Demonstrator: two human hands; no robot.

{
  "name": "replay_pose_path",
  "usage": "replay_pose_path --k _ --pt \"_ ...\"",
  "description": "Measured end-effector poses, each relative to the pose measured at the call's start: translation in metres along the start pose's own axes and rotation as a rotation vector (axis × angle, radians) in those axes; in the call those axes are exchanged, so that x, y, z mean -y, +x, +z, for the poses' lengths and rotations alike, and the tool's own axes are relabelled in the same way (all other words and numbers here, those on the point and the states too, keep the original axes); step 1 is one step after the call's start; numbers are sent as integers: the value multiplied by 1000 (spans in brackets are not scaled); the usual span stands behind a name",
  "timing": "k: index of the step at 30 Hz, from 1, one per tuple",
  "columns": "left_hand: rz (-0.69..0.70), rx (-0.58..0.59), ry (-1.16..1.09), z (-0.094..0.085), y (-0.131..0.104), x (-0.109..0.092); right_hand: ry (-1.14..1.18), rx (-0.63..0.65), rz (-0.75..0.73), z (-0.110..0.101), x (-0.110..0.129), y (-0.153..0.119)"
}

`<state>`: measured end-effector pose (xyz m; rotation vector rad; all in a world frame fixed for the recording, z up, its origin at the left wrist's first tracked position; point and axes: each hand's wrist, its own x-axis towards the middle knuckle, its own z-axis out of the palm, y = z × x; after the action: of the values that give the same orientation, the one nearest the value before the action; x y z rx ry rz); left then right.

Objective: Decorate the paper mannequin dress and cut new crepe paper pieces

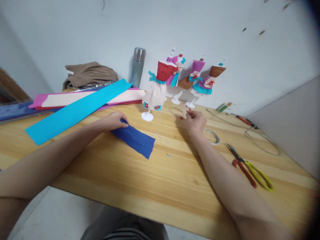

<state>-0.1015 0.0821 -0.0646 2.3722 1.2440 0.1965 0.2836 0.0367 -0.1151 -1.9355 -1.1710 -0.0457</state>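
Observation:
My left hand (116, 120) pinches the upper left end of a dark blue crepe paper strip (135, 139), which lies slantwise on the wooden table (120, 176). Farther right, my right hand (195, 122) has its fingers pressed together around something small and pale that I cannot make out, near a tiny red scrap (181, 117). A small dress form in a red top and pale skirt (157, 90) stands between and beyond the hands. Beside my right wrist lies a roll of tape (212, 136). Scissors with yellow handles (257, 175) and a red-handled tool (246, 173) rest farther right.
A turquoise strip (77, 111) crosses pink, cream and red paper at the left. Behind are brown cloth (92, 75) and a flask (138, 68). More dressed forms (205, 83) stand near the wall. A cable (260, 143) and a red-black tool (246, 121) lie at the right.

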Motion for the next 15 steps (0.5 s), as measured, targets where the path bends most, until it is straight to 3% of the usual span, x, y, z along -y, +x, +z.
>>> replay_pose_path --k 3,6,12,15 --pt "8 -5 -13 1 2 3 65 -66 169 -5 -5 7" --pt "5 2 -10 1 2 3 73 -37 201 -5 -7 5" --pt "-20 17 6 -1 -1 -3 128 103 100 6 -4 -6" --pt "-21 16 -1 -2 -3 -6 157 80 51 6 -4 -4"
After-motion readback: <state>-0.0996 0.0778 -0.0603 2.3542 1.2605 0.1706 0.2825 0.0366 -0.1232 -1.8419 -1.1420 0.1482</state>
